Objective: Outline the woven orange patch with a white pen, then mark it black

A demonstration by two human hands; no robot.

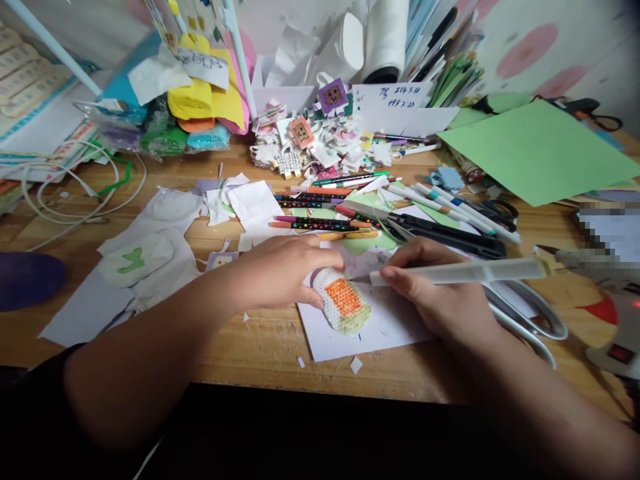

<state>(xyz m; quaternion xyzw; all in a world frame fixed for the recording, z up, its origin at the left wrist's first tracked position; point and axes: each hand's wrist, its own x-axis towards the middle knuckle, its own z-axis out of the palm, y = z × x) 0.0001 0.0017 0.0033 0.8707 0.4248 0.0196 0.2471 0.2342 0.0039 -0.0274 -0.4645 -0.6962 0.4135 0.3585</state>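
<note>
Between thumb and fingers, my left hand grips the upper left edge of a rounded white textured fabric piece. It carries an orange square in its middle, and its lower right part is tinted yellow-green. Beneath it lies a sheet of white paper. My right hand is closed around a white marker pen, whose tip points left, a little apart from the fabric piece. Large scissors with grey handles lie partly under my right hand.
Several felt-tip pens and a black cutter knife lie behind my hands. A glue gun stands at the right. Paper scraps, a heap of small paper crafts and green card fill the back.
</note>
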